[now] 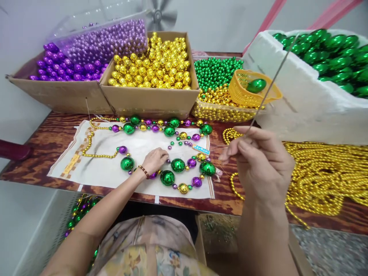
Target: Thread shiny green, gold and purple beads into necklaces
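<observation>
"while i'm watching from far off, what is the right hand (258, 161) doing?"

"it's pinching a thin rod (271, 88) between thumb and curled fingers, holding it up beside the white cloth (105, 172)."

"and the left hand (155, 160)?"

"its fingertips are sitting nearly together by the bead strand (178, 165), lying on that cloth; i cannot tell whether they're gripping anything."

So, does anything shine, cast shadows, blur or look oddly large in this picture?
In the head view, the big green beads carry bright glints; soft shadows fall on the white cloth; the fan at the back looks soft; the right hand appears larger, probably being nearer the lens.
</observation>
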`<move>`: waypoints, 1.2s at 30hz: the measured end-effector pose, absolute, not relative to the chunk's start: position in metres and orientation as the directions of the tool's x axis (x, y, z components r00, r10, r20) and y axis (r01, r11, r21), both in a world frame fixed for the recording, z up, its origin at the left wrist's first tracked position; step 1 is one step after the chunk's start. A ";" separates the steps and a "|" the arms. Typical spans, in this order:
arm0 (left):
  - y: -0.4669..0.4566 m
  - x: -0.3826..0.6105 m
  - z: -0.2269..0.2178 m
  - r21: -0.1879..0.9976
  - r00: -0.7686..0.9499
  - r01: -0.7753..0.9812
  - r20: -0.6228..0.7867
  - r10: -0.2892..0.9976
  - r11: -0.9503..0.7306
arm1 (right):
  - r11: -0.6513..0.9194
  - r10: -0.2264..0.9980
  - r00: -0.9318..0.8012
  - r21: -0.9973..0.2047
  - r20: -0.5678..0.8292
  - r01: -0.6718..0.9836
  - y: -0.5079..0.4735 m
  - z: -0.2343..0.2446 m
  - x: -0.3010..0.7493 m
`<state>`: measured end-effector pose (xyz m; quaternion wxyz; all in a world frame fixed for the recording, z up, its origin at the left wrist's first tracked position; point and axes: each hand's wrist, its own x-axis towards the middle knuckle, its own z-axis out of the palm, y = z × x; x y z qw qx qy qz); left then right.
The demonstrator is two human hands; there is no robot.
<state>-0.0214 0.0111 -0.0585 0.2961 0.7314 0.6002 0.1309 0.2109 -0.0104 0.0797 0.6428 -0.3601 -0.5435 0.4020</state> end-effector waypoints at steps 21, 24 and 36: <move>0.221 -0.022 0.075 0.407 0.181 0.783 0.574 0.799 -0.470 | -0.023 0.990 0.132 -0.974 -0.054 -0.227 -0.044 -0.037 0.226; 0.274 -0.001 0.082 0.350 0.206 0.846 0.482 0.852 -0.403 | -0.051 0.989 0.119 -0.965 -0.084 -0.256 -0.042 -0.041 0.225; 0.310 0.012 0.089 0.357 0.212 0.883 0.277 0.937 -0.305 | -0.082 0.980 0.146 -0.947 -0.133 -0.311 -0.045 -0.042 0.218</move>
